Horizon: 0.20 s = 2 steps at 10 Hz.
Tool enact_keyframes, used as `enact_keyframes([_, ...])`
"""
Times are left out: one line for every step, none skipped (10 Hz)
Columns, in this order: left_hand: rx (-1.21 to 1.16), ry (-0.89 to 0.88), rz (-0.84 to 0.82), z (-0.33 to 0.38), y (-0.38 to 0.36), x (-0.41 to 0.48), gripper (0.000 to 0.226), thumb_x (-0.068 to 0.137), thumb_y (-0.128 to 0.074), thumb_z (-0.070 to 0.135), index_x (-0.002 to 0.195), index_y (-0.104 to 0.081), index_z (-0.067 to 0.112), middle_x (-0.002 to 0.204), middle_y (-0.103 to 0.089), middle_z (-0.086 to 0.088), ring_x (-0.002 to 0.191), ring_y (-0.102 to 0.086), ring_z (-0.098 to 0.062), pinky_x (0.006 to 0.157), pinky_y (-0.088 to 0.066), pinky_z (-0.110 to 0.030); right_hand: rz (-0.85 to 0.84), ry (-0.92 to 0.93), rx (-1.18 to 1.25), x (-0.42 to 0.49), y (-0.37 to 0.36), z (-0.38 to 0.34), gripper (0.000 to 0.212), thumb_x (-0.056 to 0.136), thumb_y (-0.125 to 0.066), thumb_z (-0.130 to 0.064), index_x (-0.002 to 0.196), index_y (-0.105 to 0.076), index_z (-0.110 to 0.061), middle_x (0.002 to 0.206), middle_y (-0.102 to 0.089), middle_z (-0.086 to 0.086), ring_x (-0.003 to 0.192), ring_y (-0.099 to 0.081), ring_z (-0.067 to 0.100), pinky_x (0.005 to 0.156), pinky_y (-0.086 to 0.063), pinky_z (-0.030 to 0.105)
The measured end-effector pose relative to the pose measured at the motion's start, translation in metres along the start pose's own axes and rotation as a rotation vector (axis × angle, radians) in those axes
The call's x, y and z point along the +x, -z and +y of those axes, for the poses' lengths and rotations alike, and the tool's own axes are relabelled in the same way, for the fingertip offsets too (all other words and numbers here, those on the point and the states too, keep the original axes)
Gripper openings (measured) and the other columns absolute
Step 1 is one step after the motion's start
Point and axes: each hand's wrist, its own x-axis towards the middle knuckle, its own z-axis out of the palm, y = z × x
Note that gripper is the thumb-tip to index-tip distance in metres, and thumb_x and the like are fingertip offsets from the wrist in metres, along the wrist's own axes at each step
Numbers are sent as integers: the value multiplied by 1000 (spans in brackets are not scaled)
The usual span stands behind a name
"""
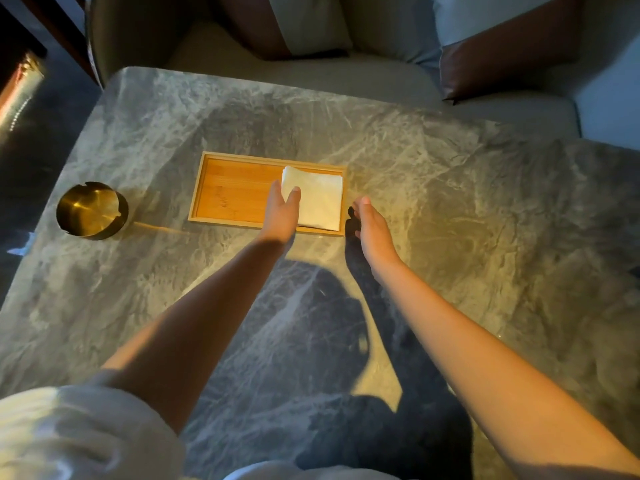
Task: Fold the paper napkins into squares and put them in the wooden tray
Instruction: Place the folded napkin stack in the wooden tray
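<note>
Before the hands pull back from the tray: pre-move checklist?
1. Folded white paper napkin inside rectangular wooden tray: ok, right end.
2. Left hand clear of napkin: not ok, fingertips touch its left edge.
3. Right hand free: ok, open, holding nothing, beside the tray.
4. Round brass ashtray clear of tray: ok, apart on its left.
5. Napkin count in stack: cannot tell.
</note>
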Motion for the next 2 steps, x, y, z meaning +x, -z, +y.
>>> enact_keyframes([174,-37,44,-4,2,-2,56,99,-40,23,147,-17,5,155,-24,-15,143,-23,-27,117,-22,-44,-12,76,-142,-8,8,-3,52,103,-30,-38,148,-28,-14,157,-28,3,144,-24,15,112,-16,24])
enact_keyframes([464,-197,76,1,1,-15,66,97,-45,31,149,-12,7,159,-12,-13,146,-8,-27,118,-12,-49,-10,192,-394,-18,15,-5,56,102,-32,-38,151,-17,-15,161,-14,5,149,-8,18,121,-7,37])
